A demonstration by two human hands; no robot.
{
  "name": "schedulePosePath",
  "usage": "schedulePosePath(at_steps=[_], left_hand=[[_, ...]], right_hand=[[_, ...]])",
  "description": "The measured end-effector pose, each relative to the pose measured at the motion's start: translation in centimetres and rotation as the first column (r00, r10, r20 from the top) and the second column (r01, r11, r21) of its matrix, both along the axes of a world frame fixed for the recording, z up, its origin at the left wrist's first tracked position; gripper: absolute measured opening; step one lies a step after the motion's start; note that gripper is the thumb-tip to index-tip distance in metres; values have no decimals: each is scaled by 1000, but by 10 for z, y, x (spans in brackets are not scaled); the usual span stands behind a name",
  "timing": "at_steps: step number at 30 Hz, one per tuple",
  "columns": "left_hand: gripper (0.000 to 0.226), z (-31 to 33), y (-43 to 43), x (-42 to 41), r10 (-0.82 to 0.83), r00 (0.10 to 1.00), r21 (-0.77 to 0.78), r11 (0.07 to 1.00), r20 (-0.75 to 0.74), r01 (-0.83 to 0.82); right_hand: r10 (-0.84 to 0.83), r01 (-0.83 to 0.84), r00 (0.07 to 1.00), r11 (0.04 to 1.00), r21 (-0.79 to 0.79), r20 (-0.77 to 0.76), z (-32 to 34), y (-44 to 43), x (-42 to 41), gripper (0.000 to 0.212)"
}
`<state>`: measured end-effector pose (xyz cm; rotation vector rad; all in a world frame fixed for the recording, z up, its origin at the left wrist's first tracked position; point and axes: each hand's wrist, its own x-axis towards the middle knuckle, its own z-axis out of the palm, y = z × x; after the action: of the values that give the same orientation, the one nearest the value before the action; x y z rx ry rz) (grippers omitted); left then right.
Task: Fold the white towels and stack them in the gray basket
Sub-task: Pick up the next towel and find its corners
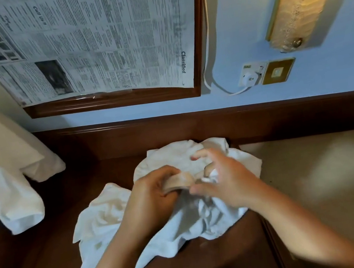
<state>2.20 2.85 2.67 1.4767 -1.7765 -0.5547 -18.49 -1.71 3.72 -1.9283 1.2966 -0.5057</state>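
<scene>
Clutching a bunched edge of crumpled white terry towels point(106, 218) in left hand point(153, 194), grip of right hand point(226, 179) unclear, likely to separate one for folding.

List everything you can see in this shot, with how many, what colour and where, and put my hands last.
white towels: crumpled heap, number unclear, white, middle of the table
table: one, dark brown wood, under the heap
newspaper: one sheet, grey print, on the wall, upper left
wall lamp: one, lit, yellow glow, upper right
plug: one, white, on the wall below the lamp
switch plate: one, brass, right of the plug
white cloth: one, white, draped at the left edge
beige surface: one, right of the table
gray basket: not in view
left hand: grips a fold of the heap
right hand: over the heap, fingers spread, grip unclear
</scene>
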Motion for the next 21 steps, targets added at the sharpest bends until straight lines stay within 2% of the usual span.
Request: schedulePosePath(at_steps=[1, 4, 7, 9, 10, 12, 13, 15, 17, 19, 21], left_hand=[[28, 3, -1, -2, 17, 1000, -31, 999, -3, -17], [22, 7, -2, 3, 49, 999, -108, 993, -9, -50], [13, -22, -1, 13, 2, 992, 36, 999, 125, -7], [17, -55, 5, 24, 42, 984, 178, 981, 173, -74], [17, -70, 10, 30, 88, 982, 234, 964, 169, -127], [22, -91, 23, 37, 187, 964, 309, 921, 187, -239], [25, -96, 29, 39, 235, 950, 332, 897, 203, -293], [33, -96, 38, 25, 296, 931, 330, 875, 213, -353], [47, -83, 39, 0, 297, 943, 298, 896, 152, -330], [46, -60, 35, -38, 260, 965, 225, 939, 39, -262], [39, -28, 31, -80, 197, 978, 123, 975, -73, -187]], right_hand=[[70, -71, 998, 997, 19, 4, -4, 5, 5, 53], [113, -104, 990, 990, -99, 82, -13, 11, 7, 21], [35, -3, 975, 989, -147, 220, -7, 12, -14, 27], [-78, 124, 953, 982, -143, 292, 0, 9, -40, 25], [-187, 243, 916, 963, -119, 355, 2, 5, -57, 24], [-429, 503, 757, 864, -22, 493, -2, -6, -97, 18], [-523, 605, 682, 796, 6, 511, -5, -11, -116, 17], [-631, 700, 639, 714, 7, 441, -9, -18, -158, 18], [-627, 657, 730, 754, -24, 271, -11, -21, -187, 19], [-467, 463, 884, 876, -135, 2, -10, -18, -200, 22], [-202, 169, 956, 972, -164, -211, -9, -9, -193, 25]])
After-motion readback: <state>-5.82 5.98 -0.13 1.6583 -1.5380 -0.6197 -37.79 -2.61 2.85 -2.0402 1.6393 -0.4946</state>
